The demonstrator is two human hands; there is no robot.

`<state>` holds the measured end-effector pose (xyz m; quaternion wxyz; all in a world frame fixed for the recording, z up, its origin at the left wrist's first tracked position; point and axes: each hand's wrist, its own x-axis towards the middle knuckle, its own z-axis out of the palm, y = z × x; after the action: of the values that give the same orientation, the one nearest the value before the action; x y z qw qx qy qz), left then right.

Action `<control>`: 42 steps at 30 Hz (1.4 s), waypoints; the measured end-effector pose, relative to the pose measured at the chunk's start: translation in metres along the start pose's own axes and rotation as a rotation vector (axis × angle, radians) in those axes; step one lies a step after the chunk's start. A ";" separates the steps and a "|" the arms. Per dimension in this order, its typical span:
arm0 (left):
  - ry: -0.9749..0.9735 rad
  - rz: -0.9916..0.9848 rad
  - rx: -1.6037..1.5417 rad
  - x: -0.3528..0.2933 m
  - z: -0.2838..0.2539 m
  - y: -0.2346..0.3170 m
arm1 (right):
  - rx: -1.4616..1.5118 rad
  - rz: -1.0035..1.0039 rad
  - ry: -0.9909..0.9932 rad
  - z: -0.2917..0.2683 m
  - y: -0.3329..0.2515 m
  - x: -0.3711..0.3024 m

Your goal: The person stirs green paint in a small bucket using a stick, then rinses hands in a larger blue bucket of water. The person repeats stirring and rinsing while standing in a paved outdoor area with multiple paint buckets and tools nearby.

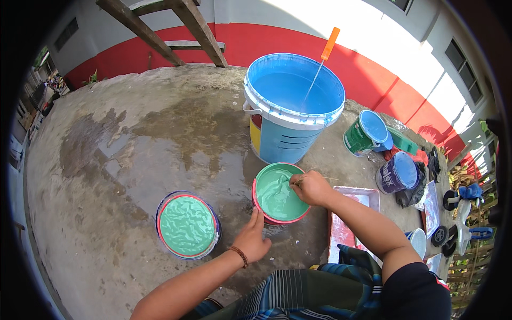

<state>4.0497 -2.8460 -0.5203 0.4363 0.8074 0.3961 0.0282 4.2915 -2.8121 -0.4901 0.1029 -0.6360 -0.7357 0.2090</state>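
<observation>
A small bucket with a red rim stands in front of me, with thick light green paint inside, swirled and streaked. My right hand is closed on a thin stick over the bucket's right side. The stick's lower end is hard to make out against the paint. My left hand, wearing a beaded bracelet, has its fingers stretched out against the bucket's near left side. To the left sits a round lid, turned up, its inner face coated with the same green paint.
Behind stands a large bucket of blue liquid with an orange-handled tool in it. Right are a paint tray, a green pail and a purple pail. A wooden ladder leans near the red-and-white wall.
</observation>
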 end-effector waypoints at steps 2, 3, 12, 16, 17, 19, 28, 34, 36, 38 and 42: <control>0.004 -0.017 -0.005 0.002 0.002 -0.001 | -0.138 -0.085 -0.240 -0.004 -0.001 0.002; 0.006 0.001 -0.001 0.003 0.003 -0.002 | 0.008 -0.178 -0.295 -0.004 -0.003 0.003; 0.023 -0.006 0.006 0.000 0.001 0.001 | -0.061 -0.198 -0.248 0.000 0.003 0.007; -0.023 -0.042 -0.030 0.002 -0.001 0.004 | 0.180 0.010 0.106 -0.001 0.007 0.007; -0.043 -0.044 -0.035 0.002 -0.002 0.004 | 0.036 0.001 0.130 -0.004 0.007 0.008; -0.042 -0.037 -0.038 0.002 -0.004 0.002 | -0.102 -0.064 0.075 -0.005 0.004 0.006; -0.011 0.011 0.005 0.003 -0.002 0.000 | -0.143 0.071 0.075 0.001 0.012 0.005; 0.017 0.028 0.004 0.002 0.001 -0.001 | 0.218 -0.052 0.155 -0.005 0.010 0.010; 0.018 0.030 0.016 0.002 0.000 -0.001 | 0.067 0.044 0.361 -0.007 0.007 0.009; 0.002 0.022 0.020 0.001 0.001 -0.001 | 0.004 -0.019 -0.012 -0.007 0.004 0.006; 0.020 0.008 -0.026 0.002 0.004 0.001 | 0.322 -0.061 -0.125 -0.005 0.002 0.002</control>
<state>4.0533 -2.8474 -0.5225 0.4427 0.8029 0.3968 0.0429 4.2954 -2.8088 -0.4866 0.1637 -0.5744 -0.7167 0.3600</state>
